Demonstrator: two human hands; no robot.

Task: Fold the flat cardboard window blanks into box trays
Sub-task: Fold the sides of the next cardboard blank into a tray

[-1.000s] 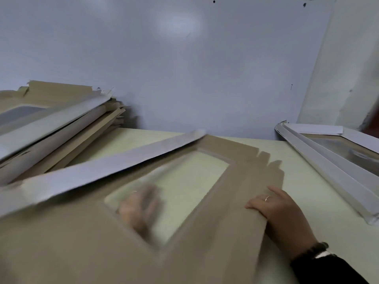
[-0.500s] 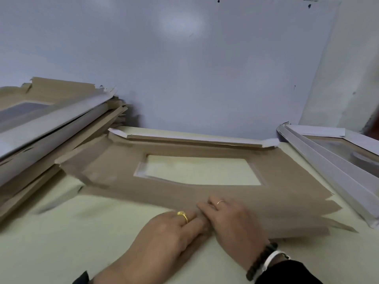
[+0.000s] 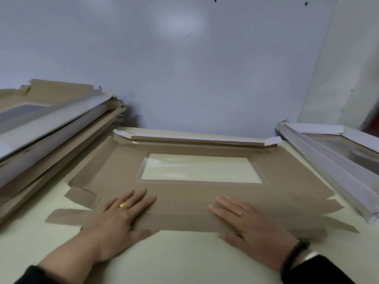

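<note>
Both hands — left hand [image 3: 121, 217], right hand [image 3: 249, 221] — lay flat, fingers straight, on blank [image 3: 205, 198] near flap; uneven pressure risked crooked crease.

Black sleeves [image 3: 313, 271], gold ring [image 3: 124, 205] — dark beaded bracelet [image 3: 295, 251]

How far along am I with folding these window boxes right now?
Done: folded trays sit at the right, and the blank on the table has its far flap folded. In hand: your left hand and right hand press flat on its near flap. Left: the near and side flaps, plus the pile of blanks at the left.
</note>
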